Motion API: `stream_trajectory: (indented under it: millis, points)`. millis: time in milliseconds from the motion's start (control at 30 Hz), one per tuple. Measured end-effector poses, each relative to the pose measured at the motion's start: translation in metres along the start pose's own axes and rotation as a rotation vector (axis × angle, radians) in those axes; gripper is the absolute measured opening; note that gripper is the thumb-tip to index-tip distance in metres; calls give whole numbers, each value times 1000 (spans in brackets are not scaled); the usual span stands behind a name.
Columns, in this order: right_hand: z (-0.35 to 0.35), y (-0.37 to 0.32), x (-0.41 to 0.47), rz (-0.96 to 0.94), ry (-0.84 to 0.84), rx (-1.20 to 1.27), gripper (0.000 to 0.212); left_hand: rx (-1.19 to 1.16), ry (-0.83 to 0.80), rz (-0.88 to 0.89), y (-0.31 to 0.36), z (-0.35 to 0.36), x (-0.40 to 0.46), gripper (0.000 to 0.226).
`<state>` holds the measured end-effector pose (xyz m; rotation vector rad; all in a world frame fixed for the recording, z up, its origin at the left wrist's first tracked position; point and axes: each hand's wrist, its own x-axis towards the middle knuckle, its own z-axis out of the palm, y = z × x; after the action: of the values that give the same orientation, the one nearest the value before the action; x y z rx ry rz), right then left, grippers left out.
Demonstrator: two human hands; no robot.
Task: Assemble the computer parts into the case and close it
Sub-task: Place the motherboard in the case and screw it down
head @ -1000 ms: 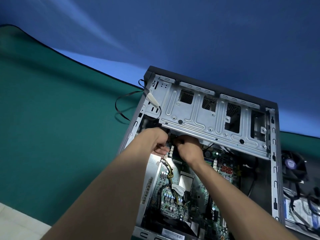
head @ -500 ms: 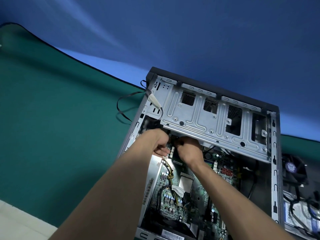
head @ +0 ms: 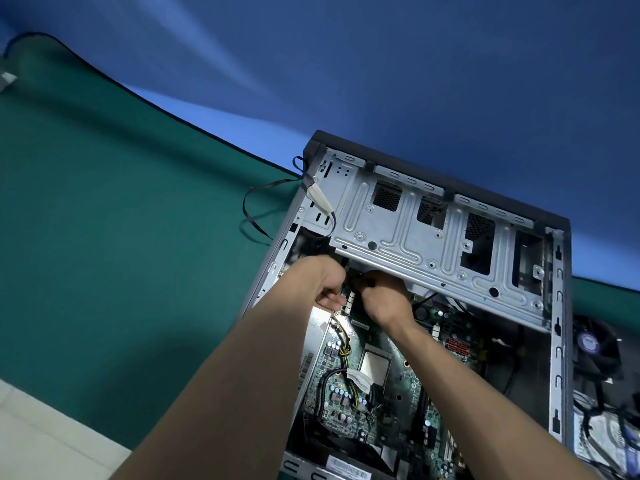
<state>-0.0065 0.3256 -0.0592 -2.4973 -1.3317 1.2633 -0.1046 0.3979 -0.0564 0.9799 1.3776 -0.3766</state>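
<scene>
Case [head: 557, 306] open on green mat [head: 121, 237]. Both hands, left [head: 323, 282] and right [head: 382, 296], curled under drive cage [head: 433, 244], probably pinching black plug [head: 360, 280] above board [head: 374, 386]. Advice: align plug square, press straight, avoid cage edge.

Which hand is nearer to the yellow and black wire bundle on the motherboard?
Left. The left hand sits just above the yellow and black wire bundle, at its upper end. The right hand is farther off, up and to the bundle's right.
</scene>
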Motion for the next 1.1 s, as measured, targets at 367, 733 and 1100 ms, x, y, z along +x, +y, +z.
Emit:
stream_trajectory:
  millis: [367,733,1100]
  points:
    - [0,-16,0,15,-39,-125,30,12,-10,-3,-1,-3,-1,35]
    - [-3,-17,3,-30,-85,-206,28,31,31,27,-2,-1,3,34]
    - [6,5,1,-224,144,-58,25,110,16,35,-2,-4,0,35]
